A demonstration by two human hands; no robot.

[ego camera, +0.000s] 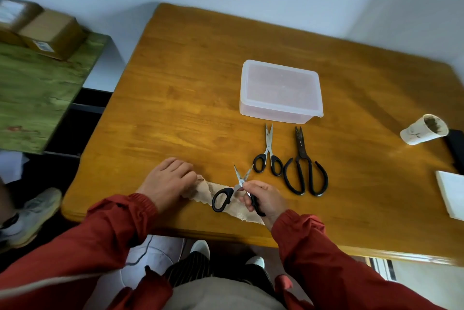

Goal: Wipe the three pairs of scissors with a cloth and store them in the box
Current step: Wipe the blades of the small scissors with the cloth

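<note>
Beige and frayed at its edges, a cloth (pixel 200 190) lies crumpled along the near edge of a wooden table (pixel 188 79). The left hand (pixel 168 181) rests knuckles-up on the cloth's left end, its fingers curled down and gripping the bunched fabric. The right hand (pixel 263 199) is over the cloth's right part and holds a small pair of black-handled scissors (pixel 239 180). Its fingers and thumb are closed round one handle, while the other handle loop sticks out free to the left above the cloth. The blades are spread in a narrow V and point away from the person. Both arms wear red sleeves (pixel 113 229).

Just beyond the right hand, two more pairs lie flat on the bare wood, side by side and apart, tips pointing away. One is a second small pair of scissors (pixel 268 153) with black loops and bright blades slightly apart. To its right is a larger pair of black iron scissors (pixel 302 159) with wide bowed handles and dark, rusty-looking blades. Beyond their tips, near them, stands a translucent plastic box (pixel 280 91) with its lid on.

At the table's right edge a stained paper cup (pixel 424 132) stands, well apart from the scissors, and a white block (pixel 452 194) sits nearer. To the left of the table, cardboard boxes (pixel 50 33) rest on a green surface (pixel 37 89)
</note>
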